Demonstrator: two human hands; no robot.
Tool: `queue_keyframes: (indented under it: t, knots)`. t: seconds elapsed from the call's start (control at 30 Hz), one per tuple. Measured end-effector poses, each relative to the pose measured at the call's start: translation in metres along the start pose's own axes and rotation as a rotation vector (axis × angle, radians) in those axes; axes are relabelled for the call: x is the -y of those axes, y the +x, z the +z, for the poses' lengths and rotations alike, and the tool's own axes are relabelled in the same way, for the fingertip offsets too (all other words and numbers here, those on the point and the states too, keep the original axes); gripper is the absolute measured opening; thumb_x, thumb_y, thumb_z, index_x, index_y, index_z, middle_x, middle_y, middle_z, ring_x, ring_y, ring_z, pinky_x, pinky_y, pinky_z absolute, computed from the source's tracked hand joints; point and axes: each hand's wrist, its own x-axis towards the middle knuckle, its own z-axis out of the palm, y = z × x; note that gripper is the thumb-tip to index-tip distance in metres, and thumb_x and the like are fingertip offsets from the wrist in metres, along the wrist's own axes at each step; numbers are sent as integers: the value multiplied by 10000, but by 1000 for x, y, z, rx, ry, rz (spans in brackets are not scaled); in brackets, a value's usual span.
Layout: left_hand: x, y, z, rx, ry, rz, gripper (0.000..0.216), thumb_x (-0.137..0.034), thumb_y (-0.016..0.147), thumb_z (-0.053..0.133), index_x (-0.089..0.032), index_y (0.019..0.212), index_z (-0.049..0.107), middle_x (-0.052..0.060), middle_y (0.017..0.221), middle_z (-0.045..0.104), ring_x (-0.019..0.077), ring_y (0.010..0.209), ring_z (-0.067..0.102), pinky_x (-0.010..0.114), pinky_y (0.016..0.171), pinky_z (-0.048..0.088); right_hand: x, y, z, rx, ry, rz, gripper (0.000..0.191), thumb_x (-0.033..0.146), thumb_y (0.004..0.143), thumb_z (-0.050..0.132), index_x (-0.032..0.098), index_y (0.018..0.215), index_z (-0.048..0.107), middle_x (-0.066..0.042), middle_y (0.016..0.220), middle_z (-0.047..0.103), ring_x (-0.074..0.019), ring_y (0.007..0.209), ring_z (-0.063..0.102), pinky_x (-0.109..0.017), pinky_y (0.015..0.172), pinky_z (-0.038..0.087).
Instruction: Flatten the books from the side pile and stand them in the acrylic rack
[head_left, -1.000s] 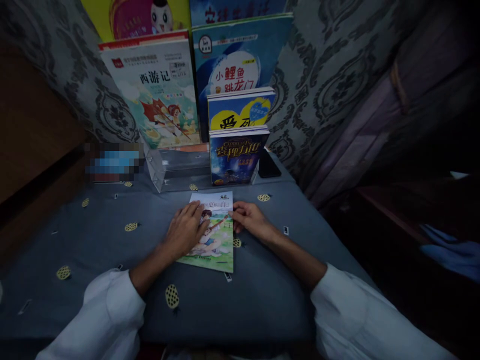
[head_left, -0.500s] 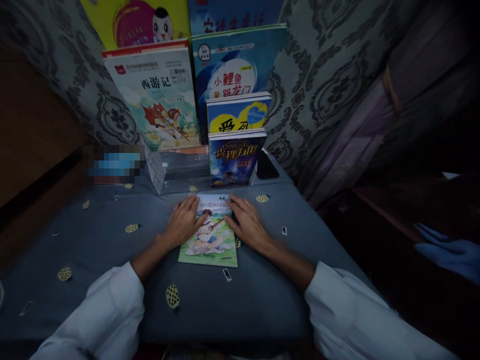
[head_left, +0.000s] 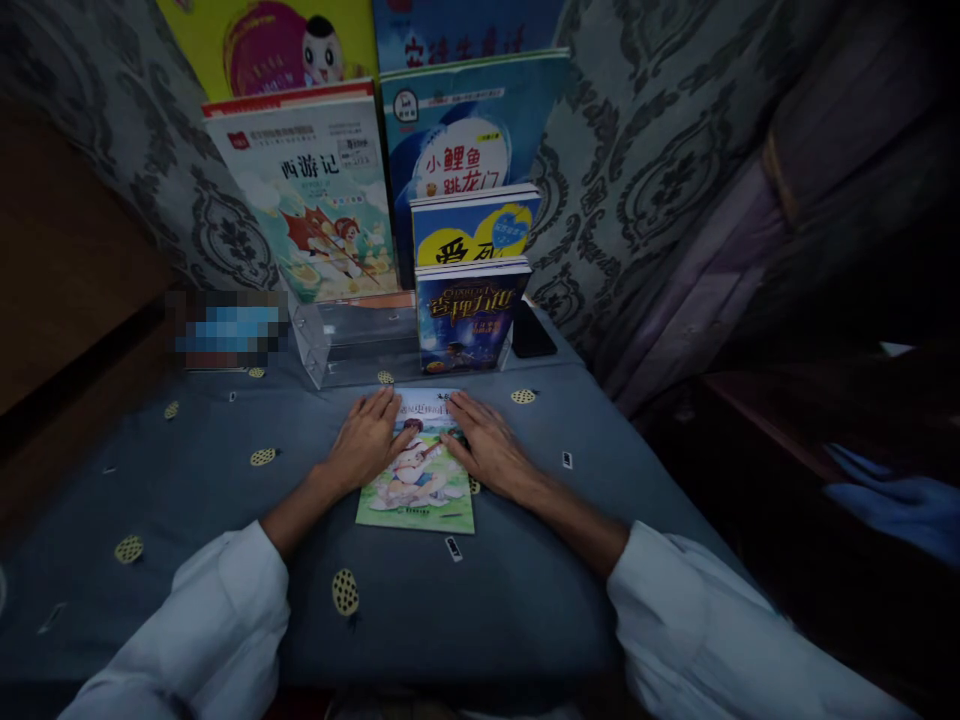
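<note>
A thin book (head_left: 415,490) lies flat on the cloth-covered table, its cover showing a figure with a guitar on green grass. My left hand (head_left: 367,435) rests on the book's left edge, fingers stretched forward and thumb lying over the cover. On the opposite edge lies my right hand (head_left: 489,440), its fingers extended and its thumb also over the cover. Neither hand is wrapped round anything. Beyond the book stands a clear stepped book rack (head_left: 360,360) holding several upright books, with a dark blue book (head_left: 466,325) in its front right slot.
In the rack's left part leans a pale green book (head_left: 322,205). A black phone (head_left: 534,333) lies right of the rack. Toward the left is a blurred-out blue item (head_left: 231,330). Patterned curtains (head_left: 637,170) hang behind, and the table's right edge drops to a dark area.
My right hand has slid slightly left, further onto the book's cover. My left hand and the book stay almost where they were.
</note>
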Motion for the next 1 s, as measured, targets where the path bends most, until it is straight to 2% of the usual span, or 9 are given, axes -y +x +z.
queue_keyframes:
  t: [0.17,0.47,0.6,0.77,1.0]
  knots:
    - [-2,0,-4,37,73,-1,597,-492,1036,416,-73,1457,485,202,1562,459,314,1483,406,504,1211,348,-1,-1,2,-8,-5,5,529,366,999,471,95,1450,533,-207,1558,478,-304,1485,408,-529,1212,339]
    - [-1,3,-4,69,49,33,629,-515,1041,382,-77,1486,452,193,1584,431,312,1491,392,519,1218,330,0,0,0,3,-4,5,537,357,1000,476,57,1441,531,-235,1552,474,-323,1482,408,-546,1201,352]
    - [0,5,-2,74,37,53,630,-513,1043,369,-80,1496,439,197,1588,421,316,1497,380,542,1214,324,0,-1,0,-8,1,-8,518,366,1004,474,92,1439,541,-217,1556,477,-315,1482,410,-548,1200,354]
    - [0,7,-3,75,5,71,604,-510,1044,361,-114,1492,445,181,1593,422,299,1500,380,548,1223,302,3,0,-3,16,2,21,525,342,997,495,53,1433,540,-233,1549,479,-315,1486,403,-529,1212,340]
    - [-7,14,-2,100,-16,120,596,-499,1047,355,-126,1508,419,177,1604,405,284,1516,352,566,1238,258,0,0,-2,13,8,16,522,329,982,530,80,1441,537,-222,1557,473,-310,1488,401,-527,1214,337]
